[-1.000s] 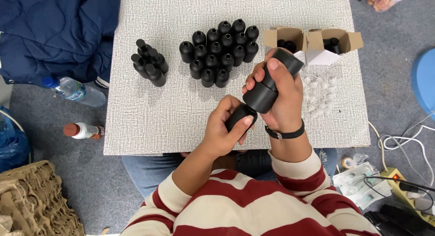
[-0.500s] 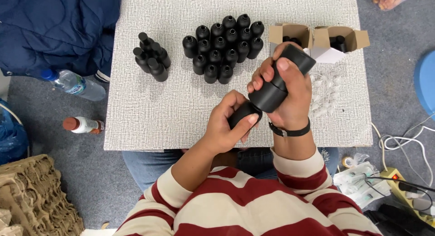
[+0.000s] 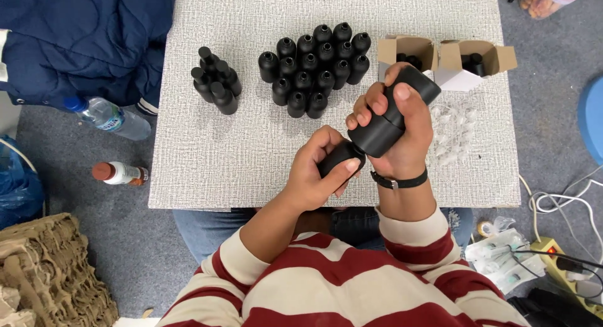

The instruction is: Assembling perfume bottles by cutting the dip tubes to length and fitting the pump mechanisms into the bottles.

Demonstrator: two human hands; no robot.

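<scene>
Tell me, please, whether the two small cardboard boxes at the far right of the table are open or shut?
Open. Both cardboard boxes have their top flaps folded outward, and dark bottles show inside each. They stand beyond the right hand.

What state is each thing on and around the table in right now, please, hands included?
Left hand: shut on small black bottle.
Right hand: shut on large black container, tilted, its lower end against the small bottle.
Big bottle cluster: upright, open-necked.
Small bottle cluster: upright, capped.
Two cardboard boxes: flaps open, black items inside.
Water bottle: lying on the floor, capped.
</scene>
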